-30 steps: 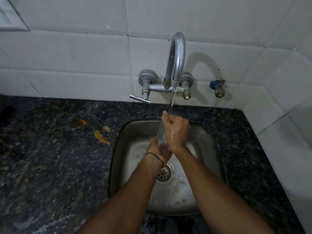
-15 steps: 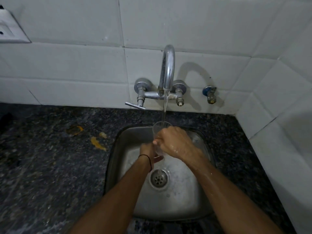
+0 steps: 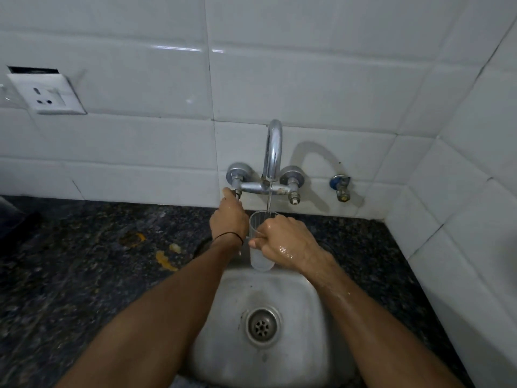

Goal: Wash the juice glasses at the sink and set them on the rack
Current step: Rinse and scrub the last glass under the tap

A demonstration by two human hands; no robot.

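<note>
At frame centre, my wet right hand (image 3: 282, 242) grips a clear juice glass (image 3: 258, 250) upright under the tap's (image 3: 272, 152) thin stream above the steel sink (image 3: 302, 317), while my outstretched left hand (image 3: 229, 217) pinches the tap's left handle (image 3: 233, 191).

Clear ribbed juice glass (image 3: 260, 242), upright under the thin water stream (mouth up), above the sink (image 3: 316, 312)

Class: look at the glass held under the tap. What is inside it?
A thin stream from the tap runs into the glass, which the right hand holds upright. Its ribbed wall and the fingers hide how full it is.
</note>
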